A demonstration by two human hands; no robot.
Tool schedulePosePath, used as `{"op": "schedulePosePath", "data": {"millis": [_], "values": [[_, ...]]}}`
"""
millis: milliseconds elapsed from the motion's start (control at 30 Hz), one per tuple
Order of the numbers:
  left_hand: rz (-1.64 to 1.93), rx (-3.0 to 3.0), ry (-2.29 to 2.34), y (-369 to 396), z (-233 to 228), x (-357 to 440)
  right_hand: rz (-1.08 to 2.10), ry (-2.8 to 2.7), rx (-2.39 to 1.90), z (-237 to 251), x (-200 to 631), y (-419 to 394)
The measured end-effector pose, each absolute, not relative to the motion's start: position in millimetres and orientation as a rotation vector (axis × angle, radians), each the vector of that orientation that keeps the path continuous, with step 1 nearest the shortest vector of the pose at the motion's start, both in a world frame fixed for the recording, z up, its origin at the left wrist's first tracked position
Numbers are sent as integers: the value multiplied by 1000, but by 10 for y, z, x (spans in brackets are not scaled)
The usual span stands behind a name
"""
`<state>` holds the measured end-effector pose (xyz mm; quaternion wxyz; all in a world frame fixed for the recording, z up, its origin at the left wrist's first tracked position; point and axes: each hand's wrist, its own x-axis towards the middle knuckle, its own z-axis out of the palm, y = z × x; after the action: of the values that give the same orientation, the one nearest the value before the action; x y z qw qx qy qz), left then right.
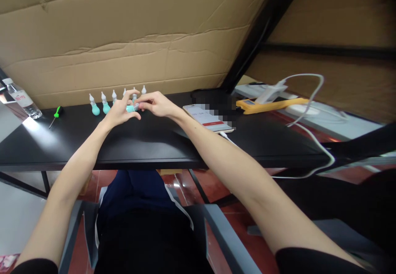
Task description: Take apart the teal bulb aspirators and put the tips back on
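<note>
A teal bulb nasal aspirator (130, 109) with a clear tip lies sideways between my hands above the black table. My left hand (117, 111) holds the bulb end, its thumb and index finger spread apart around it; the other fingers are partly hidden. At the tip end, my right hand (157, 104) is closed, with thumb and fingertips pinching the clear part. Behind my hands several similar aspirators stand in a row, tips up, among them one at the left end (95, 109) and one beside it (106, 108). My left hand partly covers others.
On the black table (148, 146), a green-handled screwdriver (57, 112) and a water bottle (23, 99) are at the left. A phone (207, 119) with a white cable lies right of my hands. Cardboard (139, 38) rises behind. A yellow device (256, 105) sits farther right.
</note>
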<state>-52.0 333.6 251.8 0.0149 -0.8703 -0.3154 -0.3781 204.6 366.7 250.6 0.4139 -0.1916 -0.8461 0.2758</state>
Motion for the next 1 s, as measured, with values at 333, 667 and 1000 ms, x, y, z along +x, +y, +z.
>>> {"op": "schedulePosePath", "data": {"millis": [333,667,1000], "values": [[-1424,-2742,-1100,3275,2553,-503,388,-2312,-714,2670,2355,3748],[-1252,-3041,-1159,3496,2473,-633,-106,-2856,-929,2775,2243,3686],[-993,-3024,-1265,3352,2467,-581,32,-2720,-1025,2857,2302,3539]]}}
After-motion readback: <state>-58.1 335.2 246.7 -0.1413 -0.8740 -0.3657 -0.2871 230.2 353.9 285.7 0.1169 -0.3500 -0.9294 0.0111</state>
